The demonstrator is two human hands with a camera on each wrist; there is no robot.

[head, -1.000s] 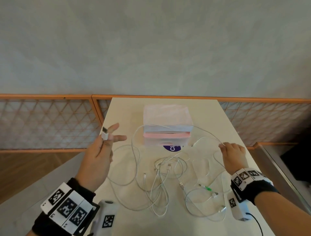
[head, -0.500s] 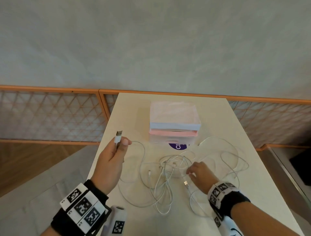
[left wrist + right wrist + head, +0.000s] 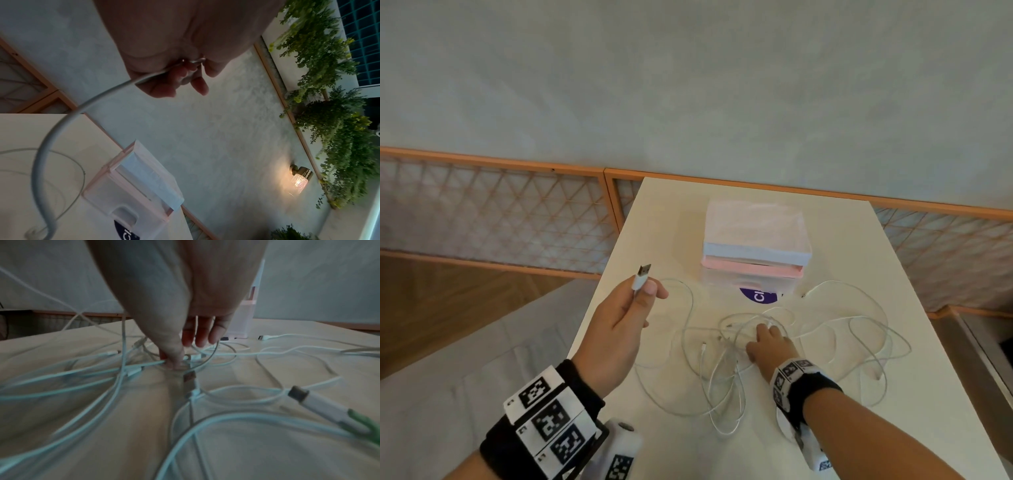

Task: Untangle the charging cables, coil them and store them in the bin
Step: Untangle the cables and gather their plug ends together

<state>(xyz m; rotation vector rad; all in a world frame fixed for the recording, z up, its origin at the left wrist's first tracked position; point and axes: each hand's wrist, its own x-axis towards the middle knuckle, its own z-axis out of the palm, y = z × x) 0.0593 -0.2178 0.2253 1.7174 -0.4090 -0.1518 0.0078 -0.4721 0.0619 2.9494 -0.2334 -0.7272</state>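
Note:
Several white charging cables (image 3: pixel 722 359) lie tangled on the cream table (image 3: pixel 825 445). My left hand (image 3: pixel 645 291) is raised over the table's left edge and pinches a white USB plug (image 3: pixel 643 274), metal end up. Its cable (image 3: pixel 61 129) curves down to the heap, and the left hand (image 3: pixel 191 76) curls round it. My right hand (image 3: pixel 767 337) rests on the middle of the tangle. In the right wrist view the right hand (image 3: pixel 185 352) has its thumb pressed on a strand and its fingers straight. A translucent bin (image 3: pixel 753 270) with a pink rim stands behind, a white lid across its top.
A loose plug with a green collar (image 3: pixel 308 400) lies near my right wrist. Cable loops (image 3: pixel 859 325) spread toward the table's right edge. An orange-framed lattice rail (image 3: pixel 500 219) runs behind the table, with floor to the left. Plants (image 3: pixel 329 113) and a wall lamp (image 3: pixel 299 180) are on the wall.
My right hand has left the cable at the right and come to the middle of the tangle. My left hand now pinches the USB plug with curled fingers, closer to the heap.

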